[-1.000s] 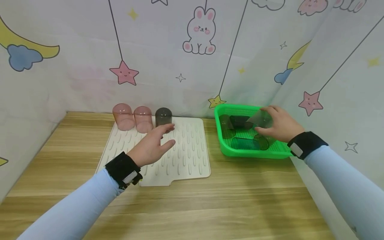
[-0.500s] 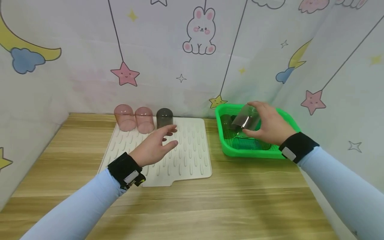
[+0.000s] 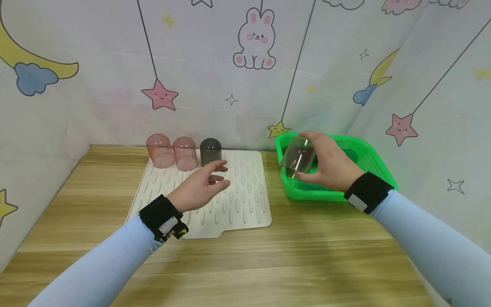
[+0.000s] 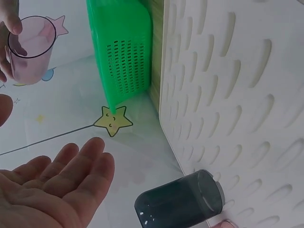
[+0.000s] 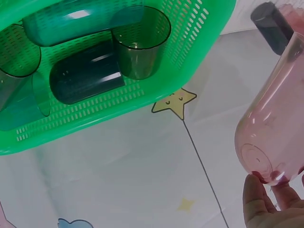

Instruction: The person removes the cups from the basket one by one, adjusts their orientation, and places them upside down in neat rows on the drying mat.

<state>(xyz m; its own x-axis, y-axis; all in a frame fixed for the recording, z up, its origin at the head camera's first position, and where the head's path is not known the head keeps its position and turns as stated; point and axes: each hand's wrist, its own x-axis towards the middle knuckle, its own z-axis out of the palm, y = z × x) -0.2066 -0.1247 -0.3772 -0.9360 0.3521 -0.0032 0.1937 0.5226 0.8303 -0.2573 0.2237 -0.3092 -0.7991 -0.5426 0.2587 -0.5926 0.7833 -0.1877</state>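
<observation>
Two forearms in pale blue sleeves, each with a broad black band at the wrist.
From where I stand, the plain, pale blue fabric left sleeve and its matching pale blue fabric right sleeve both look smooth. The wide, matte black left wristband carries a pale grey rectangular left patch and a small black device with a touch of yellow. The wide, matte black right wristband bears a similar pale rectangular right patch. A small dark mark shows farther up the right sleeve. The left hand and right hand are bare.
</observation>
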